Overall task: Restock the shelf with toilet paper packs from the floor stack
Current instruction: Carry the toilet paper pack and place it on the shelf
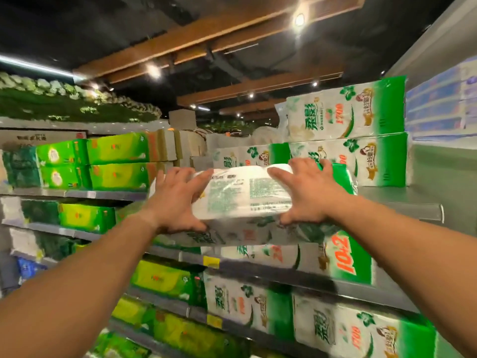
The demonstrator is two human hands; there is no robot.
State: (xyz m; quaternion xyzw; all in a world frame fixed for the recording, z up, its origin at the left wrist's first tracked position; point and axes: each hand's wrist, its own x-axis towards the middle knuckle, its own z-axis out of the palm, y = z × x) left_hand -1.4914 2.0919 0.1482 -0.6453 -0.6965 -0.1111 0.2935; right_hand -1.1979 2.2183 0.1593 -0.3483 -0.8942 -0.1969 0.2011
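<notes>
I hold a white and green toilet paper pack [247, 195] with both hands, raised at the level of the top shelf [402, 202]. My left hand [178, 200] grips its left end and my right hand [307, 192] grips its right end. The pack is tilted, its printed back side facing me. Behind it two matching packs [346, 117] are stacked on the top shelf at the right, and a third matching pack [247, 156] lies to their left. The floor stack is out of view.
Yellow-green packs [118, 161] fill the upper shelves on the left. More white and green packs [361, 332] sit on lower shelves at the right. A bare stretch of top shelf lies right of my right hand. Wooden ceiling beams [206, 37] and spotlights hang above.
</notes>
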